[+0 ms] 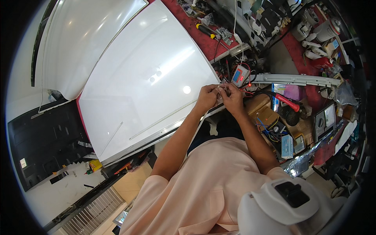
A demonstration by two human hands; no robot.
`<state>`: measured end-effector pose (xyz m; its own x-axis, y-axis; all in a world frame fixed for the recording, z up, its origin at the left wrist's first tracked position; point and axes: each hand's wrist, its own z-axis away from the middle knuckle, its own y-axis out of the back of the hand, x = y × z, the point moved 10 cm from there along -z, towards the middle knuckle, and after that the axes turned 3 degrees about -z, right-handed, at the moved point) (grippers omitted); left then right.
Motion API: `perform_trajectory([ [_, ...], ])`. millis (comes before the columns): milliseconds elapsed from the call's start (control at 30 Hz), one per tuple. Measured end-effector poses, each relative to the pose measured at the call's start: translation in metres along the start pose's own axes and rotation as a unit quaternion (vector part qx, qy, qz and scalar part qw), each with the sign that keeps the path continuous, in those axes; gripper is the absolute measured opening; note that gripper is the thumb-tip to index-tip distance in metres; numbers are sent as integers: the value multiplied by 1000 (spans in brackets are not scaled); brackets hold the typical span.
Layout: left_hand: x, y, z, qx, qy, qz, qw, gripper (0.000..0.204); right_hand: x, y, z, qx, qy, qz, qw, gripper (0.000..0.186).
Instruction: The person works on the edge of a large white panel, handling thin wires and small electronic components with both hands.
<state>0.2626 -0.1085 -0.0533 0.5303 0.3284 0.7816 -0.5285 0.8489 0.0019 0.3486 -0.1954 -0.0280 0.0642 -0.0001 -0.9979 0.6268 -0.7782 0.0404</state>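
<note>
My left hand (pixel 208 97) and my right hand (pixel 232 98) meet at the near right corner of a large white panel (pixel 129 82). Both have their fingers pinched together around a tiny piece that is mostly hidden. From below the left hand a thin white strip (pixel 201 122) trails down along the forearm toward my shirt. Right beside the right hand stands a small white box-shaped device (pixel 240 75) with a red lit display. Red and black wires run from it, and a small red light (pixel 250 84) glows close to the right hand.
A second white curved panel (pixel 86 35) lies at far left, above a black plastic back cover (pixel 51 145). A yellow-black screwdriver (pixel 206 31) rests on the red bench. To the right are a red-handled tool (pixel 288 102), an open box of electronics (pixel 276 127) and an analog meter (pixel 325 122).
</note>
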Motion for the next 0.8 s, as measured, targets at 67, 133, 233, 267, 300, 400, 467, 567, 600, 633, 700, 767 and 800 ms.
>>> perform_trajectory([
  [67, 0, 0, 0, -5, -6, -1, 1000, 24, 0, -1, 0, -3, -3, 3, 1000, 14],
  [133, 2, -1, 2, -7, -7, -1, 1000, 24, 2, 0, 1, -2, 0, 6, 1000, 14],
  [233, 5, -1, 4, -1, -7, -5, 1000, 24, 1, 0, 0, 6, 21, 21, 1000, 13],
  [267, 2, -1, 3, 4, -11, -8, 1000, 24, 0, -1, 1, 4, 23, 26, 999, 14],
  [300, 0, 0, 3, 10, -15, -11, 1000, 24, 0, -2, 1, 2, 24, 31, 999, 14],
  [400, 5, -2, 4, 18, -31, -45, 998, 24, 3, -1, 1, 8, 23, 40, 999, 14],
  [467, 7, -1, 2, 22, -42, -69, 996, 24, 6, 0, 1, 18, 23, 31, 999, 14],
  [567, 9, 0, 0, 14, -36, -62, 997, 24, 2, 1, 0, 40, 34, 21, 998, 14],
  [600, 10, 0, 0, 9, -30, -53, 998, 24, -1, 2, 0, 44, 43, 30, 998, 13],
  [633, 7, 0, 1, 10, -11, -30, 999, 24, -6, 3, 0, 48, 52, 39, 997, 13],
  [700, 1, -2, 4, 12, 27, 17, 999, 24, -11, 3, -1, 48, 45, 51, 997, 12],
  [767, 7, -1, 3, 28, -24, -24, 999, 24, -9, 3, 0, 46, 40, 41, 997, 12],
  [800, 9, -1, 3, 35, -50, -44, 997, 24, -4, 3, 0, 46, 38, 25, 998, 12],
])
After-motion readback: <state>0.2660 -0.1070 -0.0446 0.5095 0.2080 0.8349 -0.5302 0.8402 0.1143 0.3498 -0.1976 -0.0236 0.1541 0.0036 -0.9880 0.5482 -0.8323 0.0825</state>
